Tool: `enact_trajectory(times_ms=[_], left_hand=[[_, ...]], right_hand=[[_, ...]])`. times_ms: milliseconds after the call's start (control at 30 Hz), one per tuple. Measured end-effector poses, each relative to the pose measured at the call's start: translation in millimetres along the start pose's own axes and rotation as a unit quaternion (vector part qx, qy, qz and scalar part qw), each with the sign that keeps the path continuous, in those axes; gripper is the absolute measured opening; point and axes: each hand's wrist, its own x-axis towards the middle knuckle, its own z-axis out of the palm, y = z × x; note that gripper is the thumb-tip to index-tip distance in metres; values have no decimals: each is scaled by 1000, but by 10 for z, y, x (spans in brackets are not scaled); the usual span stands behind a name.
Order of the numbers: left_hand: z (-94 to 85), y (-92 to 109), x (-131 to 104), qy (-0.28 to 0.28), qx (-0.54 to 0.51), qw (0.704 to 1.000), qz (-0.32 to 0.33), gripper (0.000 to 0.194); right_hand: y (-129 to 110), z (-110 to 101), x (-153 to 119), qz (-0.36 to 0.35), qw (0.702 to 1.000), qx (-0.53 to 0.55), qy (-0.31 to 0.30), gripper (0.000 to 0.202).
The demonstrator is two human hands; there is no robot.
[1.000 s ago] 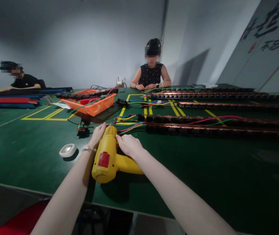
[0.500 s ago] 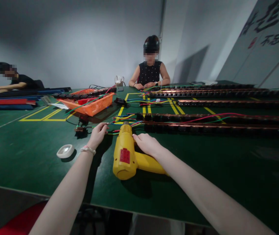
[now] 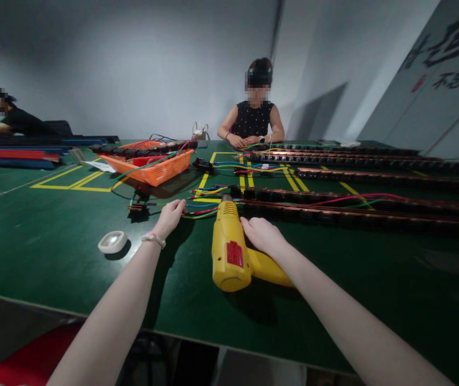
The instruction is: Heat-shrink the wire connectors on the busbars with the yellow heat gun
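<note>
My right hand (image 3: 265, 234) grips a yellow heat gun (image 3: 229, 246) with a red label. Its handle passes beneath my wrist, and the nozzle points away from me toward the coloured wires (image 3: 209, 210). To the left, the fingertips of my left hand (image 3: 173, 213) are pinched together at the wire ends; the exact strand is too small to make out. A small black connector (image 3: 138, 209) lies left of that hand, with a thin green lead running toward it. The wires come out of long dark strips with copper-coloured bars (image 3: 334, 213).
An orange basket (image 3: 161, 170) holding strips and cables stands beyond my left hand. A white roll-like object (image 3: 112, 242) lies on the green table (image 3: 72, 279). More strips (image 3: 374, 176) stretch across the right. A co-worker (image 3: 254, 118) sits opposite, another person (image 3: 16, 120) at far left.
My right hand and the heat gun have shifted right, away from my left hand. The left hand has moved slightly right along the wires. The whole view has shifted a little too.
</note>
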Motion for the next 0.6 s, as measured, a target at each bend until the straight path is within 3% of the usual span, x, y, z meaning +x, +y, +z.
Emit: enact_trajectory(times_ms=[400, 600], left_hand=[[-29, 34, -34, 1, 3, 1000, 5, 41], [-78, 26, -13, -4, -55, 998, 5, 44]], right_hand=[[-571, 286, -59, -72, 997, 5, -11, 35], [-816, 359, -87, -102, 994, 17, -18, 36]])
